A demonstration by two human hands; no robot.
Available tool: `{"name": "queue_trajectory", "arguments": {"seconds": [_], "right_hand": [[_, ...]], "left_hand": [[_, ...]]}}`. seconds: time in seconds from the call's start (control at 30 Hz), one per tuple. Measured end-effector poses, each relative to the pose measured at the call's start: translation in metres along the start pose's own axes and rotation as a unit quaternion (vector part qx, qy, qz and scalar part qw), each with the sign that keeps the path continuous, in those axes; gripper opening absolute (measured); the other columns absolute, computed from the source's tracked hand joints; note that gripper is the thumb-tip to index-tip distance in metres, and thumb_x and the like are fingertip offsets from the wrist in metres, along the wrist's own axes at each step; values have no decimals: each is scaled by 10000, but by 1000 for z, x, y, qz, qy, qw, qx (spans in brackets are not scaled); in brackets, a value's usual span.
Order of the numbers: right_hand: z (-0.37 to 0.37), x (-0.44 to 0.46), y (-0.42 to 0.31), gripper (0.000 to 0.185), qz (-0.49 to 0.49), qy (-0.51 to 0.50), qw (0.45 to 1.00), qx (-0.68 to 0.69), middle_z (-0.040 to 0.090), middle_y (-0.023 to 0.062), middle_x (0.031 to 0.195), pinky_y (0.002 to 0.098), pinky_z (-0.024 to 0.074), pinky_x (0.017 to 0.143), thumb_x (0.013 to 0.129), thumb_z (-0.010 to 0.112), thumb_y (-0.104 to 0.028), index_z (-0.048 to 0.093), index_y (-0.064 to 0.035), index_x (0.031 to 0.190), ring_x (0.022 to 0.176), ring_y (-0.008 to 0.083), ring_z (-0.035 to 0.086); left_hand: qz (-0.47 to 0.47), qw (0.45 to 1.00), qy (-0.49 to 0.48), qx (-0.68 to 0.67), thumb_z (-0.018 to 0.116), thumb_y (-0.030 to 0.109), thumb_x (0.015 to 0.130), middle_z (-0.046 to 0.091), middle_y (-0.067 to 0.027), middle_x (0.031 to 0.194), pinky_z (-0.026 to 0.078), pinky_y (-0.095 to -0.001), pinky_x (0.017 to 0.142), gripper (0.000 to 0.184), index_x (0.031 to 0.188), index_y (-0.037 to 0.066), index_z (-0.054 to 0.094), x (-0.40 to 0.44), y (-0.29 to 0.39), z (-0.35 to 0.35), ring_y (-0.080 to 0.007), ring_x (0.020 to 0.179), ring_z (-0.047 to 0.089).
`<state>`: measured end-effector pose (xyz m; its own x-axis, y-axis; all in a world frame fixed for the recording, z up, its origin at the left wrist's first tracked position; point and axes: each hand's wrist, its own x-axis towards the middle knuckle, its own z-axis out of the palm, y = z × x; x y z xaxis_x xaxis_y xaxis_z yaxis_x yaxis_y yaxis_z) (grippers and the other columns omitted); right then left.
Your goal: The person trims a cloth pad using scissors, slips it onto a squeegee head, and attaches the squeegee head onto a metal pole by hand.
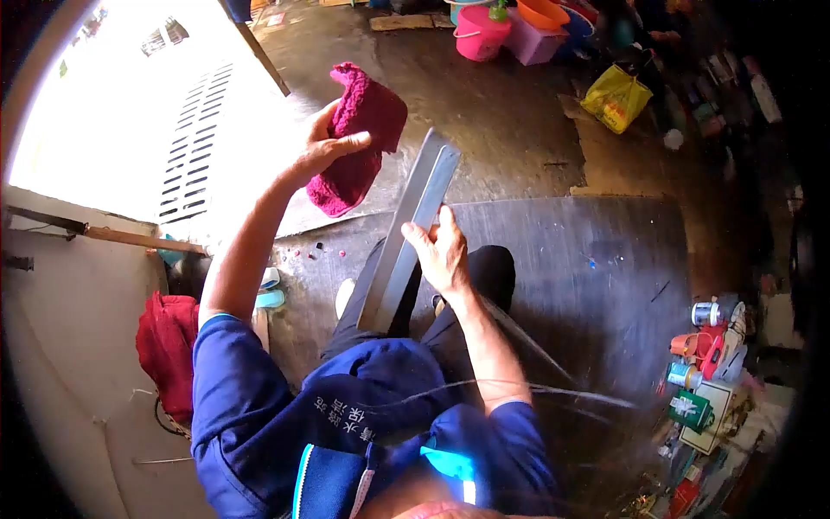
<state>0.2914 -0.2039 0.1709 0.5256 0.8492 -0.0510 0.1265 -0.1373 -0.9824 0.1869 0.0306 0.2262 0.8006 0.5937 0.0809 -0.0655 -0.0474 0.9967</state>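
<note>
My left hand (324,151) is raised at the upper left, thumb and fingers closed around a magenta cloth (367,112). The cloth looks fuzzy along its edges and hangs folded. A long grey metal channel (402,233) slants from my lap up toward the cloth, and its upper end is apart from it. Partway along its length, my right hand (443,255) grips the channel, with the thumb on the near face. My right palm and part of those fingers are hidden.
Left of me hangs a dark red cloth (166,355). Bottles, boxes and small goods, including a green box (690,410), crowd the right side. Farther off stand a pink bucket (482,33) and a yellow bag (616,97). A slotted drain grate (194,143) lies in bright light.
</note>
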Motion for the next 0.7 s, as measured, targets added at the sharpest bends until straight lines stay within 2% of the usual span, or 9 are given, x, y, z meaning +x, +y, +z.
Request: {"name": "queue_trajectory", "arguments": {"seconds": [0.07, 0.17, 0.3, 0.33, 0.5, 0.57, 0.6, 0.63, 0.7], "right_hand": [[-7, 14, 3, 519, 18, 59, 996, -63, 655, 187, 830, 401, 493, 659, 849, 644, -398, 432, -5, 1113, 757, 327, 652], [-5, 36, 23, 583, 0, 139, 985, -99, 635, 265, 899, 475, 486, 722, 873, 599, -348, 310, 6, 1236, 863, 439, 618], [19, 48, 61, 815, -65, 190, 974, -104, 620, 303, 948, 462, 488, 766, 860, 604, -203, 48, 10, 1416, 888, 440, 617], [17, 40, 52, 865, -26, 166, 983, -75, 633, 276, 940, 438, 497, 760, 866, 608, -198, -12, -42, 1450, 889, 422, 626], [12, 37, 74, 738, -4, 170, 985, -22, 653, 183, 1009, 403, 497, 802, 895, 593, -250, 144, -129, 1469, 943, 345, 637], [12, 35, 75, 648, -120, 188, 973, -53, 626, 182, 1099, 411, 464, 873, 916, 550, -258, 217, -131, 1457, 1066, 317, 590], [15, 34, 66, 487, -147, 223, 964, -4, 620, 170, 1082, 405, 449, 873, 917, 537, -276, 427, -88, 1352, 1060, 301, 574], [13, 36, 72, 487, -145, 226, 963, -4, 620, 170, 1082, 405, 449, 873, 917, 537, -276, 427, -88, 1352, 1060, 301, 574], [8, 38, 82, 356, -21, 142, 990, 3, 629, 146, 981, 385, 458, 816, 909, 546, -305, 591, -53, 1156, 932, 292, 590]], "left_hand": [[-20, 1000, -23, 1, 741, 163, 794, 612, -52, 1093, 480, -300, 881, 603, 1299, 49, 432, -8, 9, 8, -143, 974, 594], [-68, 991, -77, -86, 727, 130, 796, 603, -45, 1110, 470, -297, 892, 628, 1330, 58, 405, -25, 25, 18, -139, 986, 586], [-120, 986, -51, -107, 704, 94, 801, 597, -52, 1121, 458, -294, 906, 629, 1345, 53, 391, -27, -5, 46, -136, 1007, 576], [-100, 989, -27, -105, 703, 87, 804, 596, -60, 1130, 461, -305, 910, 619, 1341, 51, 396, -25, -23, 55, -142, 1010, 576], [-115, 992, 16, -51, 736, 93, 786, 603, -72, 1128, 458, -314, 916, 568, 1272, 34, 449, -31, -83, 74, -153, 1017, 578], [-137, 987, 42, -75, 729, 89, 791, 617, -63, 1099, 461, -309, 905, 509, 1234, 39, 483, -32, -88, 77, -147, 989, 588], [-140, 984, 39, -98, 724, 85, 795, 628, -52, 1069, 464, -302, 892, 459, 1200, 46, 512, -33, -85, 79, -135, 968, 594], [-141, 985, 36, -97, 724, 85, 795, 628, -52, 1069, 464, -302, 892, 459, 1200, 46, 512, -34, -87, 78, -135, 968, 594], [-145, 983, 31, -106, 720, 87, 801, 630, -45, 1062, 469, -295, 877, 435, 1186, 50, 521, -34, -91, 76, -126, 950, 595]]}}
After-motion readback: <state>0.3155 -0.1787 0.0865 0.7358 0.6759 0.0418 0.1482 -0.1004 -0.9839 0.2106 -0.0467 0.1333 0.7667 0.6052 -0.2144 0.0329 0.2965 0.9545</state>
